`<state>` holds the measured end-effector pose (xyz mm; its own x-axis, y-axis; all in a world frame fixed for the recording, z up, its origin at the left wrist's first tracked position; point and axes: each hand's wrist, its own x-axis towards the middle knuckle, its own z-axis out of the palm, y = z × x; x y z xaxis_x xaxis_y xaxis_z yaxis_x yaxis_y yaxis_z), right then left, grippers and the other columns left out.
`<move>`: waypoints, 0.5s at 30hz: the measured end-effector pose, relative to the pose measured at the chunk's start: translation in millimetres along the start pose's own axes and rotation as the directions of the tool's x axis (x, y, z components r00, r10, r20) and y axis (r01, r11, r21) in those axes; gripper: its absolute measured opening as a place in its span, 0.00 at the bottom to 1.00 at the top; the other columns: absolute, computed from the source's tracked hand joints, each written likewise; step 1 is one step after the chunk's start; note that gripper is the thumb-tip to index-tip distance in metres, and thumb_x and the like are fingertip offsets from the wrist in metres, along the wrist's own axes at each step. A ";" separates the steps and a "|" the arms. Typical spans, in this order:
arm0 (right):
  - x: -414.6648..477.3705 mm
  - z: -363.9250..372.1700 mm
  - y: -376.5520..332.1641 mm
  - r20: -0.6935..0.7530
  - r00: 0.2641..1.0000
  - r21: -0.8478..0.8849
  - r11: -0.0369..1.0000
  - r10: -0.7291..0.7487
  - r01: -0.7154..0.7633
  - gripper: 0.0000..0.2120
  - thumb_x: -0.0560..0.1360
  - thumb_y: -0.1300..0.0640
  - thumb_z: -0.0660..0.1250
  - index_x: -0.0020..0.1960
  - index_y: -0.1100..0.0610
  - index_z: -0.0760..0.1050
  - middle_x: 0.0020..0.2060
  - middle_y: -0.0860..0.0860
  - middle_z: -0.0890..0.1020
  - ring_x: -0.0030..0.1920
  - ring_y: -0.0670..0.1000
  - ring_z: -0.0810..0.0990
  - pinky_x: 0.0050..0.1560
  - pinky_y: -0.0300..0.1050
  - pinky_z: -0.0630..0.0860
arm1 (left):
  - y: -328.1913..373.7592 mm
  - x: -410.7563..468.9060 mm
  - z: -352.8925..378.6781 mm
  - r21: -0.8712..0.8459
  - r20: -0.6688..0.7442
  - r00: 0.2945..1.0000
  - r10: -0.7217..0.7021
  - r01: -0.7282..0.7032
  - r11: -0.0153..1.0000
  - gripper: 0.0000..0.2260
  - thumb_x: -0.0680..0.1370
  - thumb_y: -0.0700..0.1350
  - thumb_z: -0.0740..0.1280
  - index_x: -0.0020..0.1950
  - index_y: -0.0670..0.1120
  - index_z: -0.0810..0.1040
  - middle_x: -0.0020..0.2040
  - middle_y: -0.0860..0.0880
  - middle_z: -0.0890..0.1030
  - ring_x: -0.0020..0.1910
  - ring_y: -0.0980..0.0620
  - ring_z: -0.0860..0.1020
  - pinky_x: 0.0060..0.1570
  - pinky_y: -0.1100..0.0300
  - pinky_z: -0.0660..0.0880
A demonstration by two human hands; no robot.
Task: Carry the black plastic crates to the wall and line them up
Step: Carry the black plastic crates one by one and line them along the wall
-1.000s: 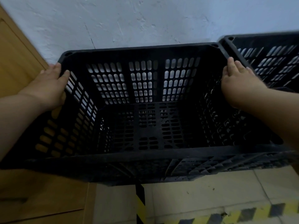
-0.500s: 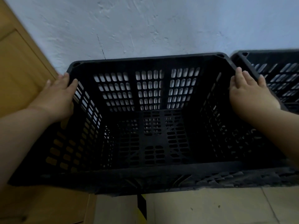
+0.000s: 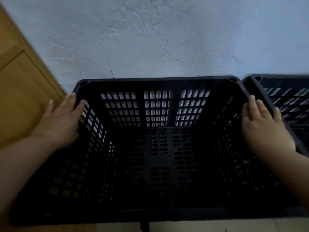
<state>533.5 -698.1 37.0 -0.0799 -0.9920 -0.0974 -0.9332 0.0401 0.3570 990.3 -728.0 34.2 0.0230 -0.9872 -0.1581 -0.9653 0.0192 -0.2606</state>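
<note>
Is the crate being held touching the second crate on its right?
Cannot tell. In the head view the right hand covers where the held crate meets the second crate.

A crate sits in the middle of the view, its far side against the wall. A second crate stands just beside it on the right, also at the wall. A wooden panel lies to the left. The left hand rests on the middle crate's left rim, the right hand on its right rim, between the two crates.
</note>
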 end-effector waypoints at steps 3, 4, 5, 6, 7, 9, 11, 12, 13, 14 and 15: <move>0.2 -1.5 0.3 0.002 1.000 0.023 1.000 -0.003 0.003 0.31 0.78 0.63 0.49 0.73 0.66 0.34 0.74 0.63 0.33 0.76 0.60 0.36 0.73 0.62 0.44 | -0.4 0.0 -0.2 -0.008 0.012 1.000 -0.007 0.008 1.000 0.44 0.72 0.45 0.68 0.75 0.47 0.38 0.77 0.44 0.37 0.76 0.48 0.39 0.73 0.44 0.41; 0.2 -1.9 0.3 -0.006 1.000 0.038 0.999 -0.005 0.006 0.31 0.77 0.63 0.49 0.73 0.66 0.35 0.74 0.63 0.33 0.76 0.60 0.37 0.73 0.63 0.44 | -0.1 -0.1 -0.4 -0.006 0.015 1.000 -0.007 0.007 1.000 0.45 0.72 0.45 0.68 0.75 0.47 0.37 0.77 0.44 0.37 0.76 0.49 0.39 0.73 0.44 0.41; -0.1 -2.3 0.1 -0.014 1.000 0.048 0.999 -0.008 0.008 0.31 0.77 0.63 0.49 0.73 0.66 0.35 0.74 0.62 0.34 0.76 0.60 0.38 0.73 0.63 0.45 | -0.2 0.0 0.1 -0.006 0.014 1.000 -0.007 0.007 1.000 0.45 0.72 0.45 0.68 0.75 0.47 0.37 0.77 0.44 0.37 0.76 0.49 0.39 0.73 0.44 0.41; 0.2 -2.4 0.2 -0.018 1.000 0.056 0.998 -0.008 0.009 0.31 0.77 0.63 0.49 0.73 0.66 0.35 0.74 0.62 0.33 0.76 0.60 0.38 0.74 0.63 0.45 | -0.3 0.0 0.5 -0.007 0.012 1.000 -0.010 0.010 1.000 0.45 0.72 0.45 0.68 0.75 0.48 0.37 0.77 0.43 0.37 0.76 0.49 0.39 0.73 0.44 0.42; 0.3 -2.0 0.3 -0.015 1.000 0.054 0.998 -0.010 0.011 0.31 0.77 0.63 0.48 0.73 0.66 0.34 0.73 0.61 0.32 0.76 0.60 0.38 0.74 0.62 0.45 | -0.5 -0.3 0.6 -0.012 0.011 1.000 -0.014 0.014 1.000 0.45 0.71 0.45 0.68 0.75 0.48 0.38 0.77 0.43 0.37 0.76 0.49 0.39 0.73 0.44 0.42; 0.9 -2.0 0.6 -0.024 1.000 0.070 0.998 -0.004 0.006 0.31 0.76 0.63 0.48 0.73 0.65 0.34 0.71 0.60 0.30 0.76 0.60 0.38 0.74 0.62 0.45 | -0.5 -0.8 0.3 -0.022 0.010 1.000 -0.022 0.022 1.000 0.45 0.71 0.44 0.68 0.75 0.48 0.38 0.77 0.44 0.37 0.76 0.49 0.39 0.73 0.44 0.42; 0.8 -0.7 0.7 -0.030 1.000 0.064 0.998 -0.008 0.010 0.32 0.76 0.63 0.49 0.72 0.65 0.34 0.70 0.60 0.29 0.76 0.60 0.38 0.73 0.62 0.44 | 0.0 -1.4 0.1 -0.035 0.010 1.000 -0.021 0.021 0.999 0.44 0.72 0.44 0.68 0.75 0.48 0.38 0.77 0.44 0.37 0.76 0.49 0.39 0.73 0.44 0.42; 0.4 0.3 1.0 -0.031 0.999 0.064 0.998 -0.013 0.015 0.33 0.76 0.62 0.51 0.71 0.65 0.33 0.70 0.60 0.29 0.76 0.60 0.38 0.73 0.62 0.44 | 0.3 -1.9 0.1 -0.046 0.004 1.000 -0.022 0.022 0.999 0.44 0.72 0.44 0.68 0.76 0.48 0.38 0.77 0.44 0.37 0.76 0.49 0.39 0.73 0.44 0.42; 0.2 0.5 1.0 -0.041 0.999 0.069 0.997 -0.014 0.017 0.34 0.76 0.62 0.53 0.71 0.65 0.33 0.70 0.60 0.30 0.76 0.60 0.39 0.73 0.62 0.44 | 0.4 -2.3 0.4 -0.052 0.000 1.000 -0.021 0.021 0.998 0.44 0.72 0.44 0.68 0.76 0.48 0.39 0.77 0.44 0.38 0.76 0.49 0.39 0.73 0.44 0.41; 0.3 -0.1 0.7 -0.054 0.998 0.072 0.997 -0.012 0.016 0.35 0.76 0.62 0.56 0.71 0.65 0.35 0.71 0.61 0.32 0.76 0.60 0.41 0.73 0.62 0.45 | 0.2 -2.4 0.5 -0.049 -0.004 1.000 -0.018 0.018 0.999 0.43 0.72 0.44 0.67 0.76 0.48 0.39 0.77 0.44 0.37 0.76 0.49 0.39 0.73 0.44 0.41; 0.0 -0.4 0.5 -0.064 0.998 0.061 0.998 -0.006 0.010 0.35 0.75 0.62 0.58 0.72 0.65 0.37 0.72 0.61 0.34 0.76 0.60 0.43 0.73 0.63 0.45 | 0.2 -2.3 0.9 -0.049 -0.010 1.000 -0.016 0.016 0.999 0.43 0.72 0.44 0.67 0.75 0.48 0.39 0.77 0.44 0.37 0.76 0.49 0.39 0.73 0.44 0.41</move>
<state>533.2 -698.2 37.6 -0.0516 -0.9979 -0.0399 -0.9536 0.0373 0.2988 990.4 -725.6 33.6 0.0362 -0.9889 -0.1441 -0.9763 -0.0042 -0.2162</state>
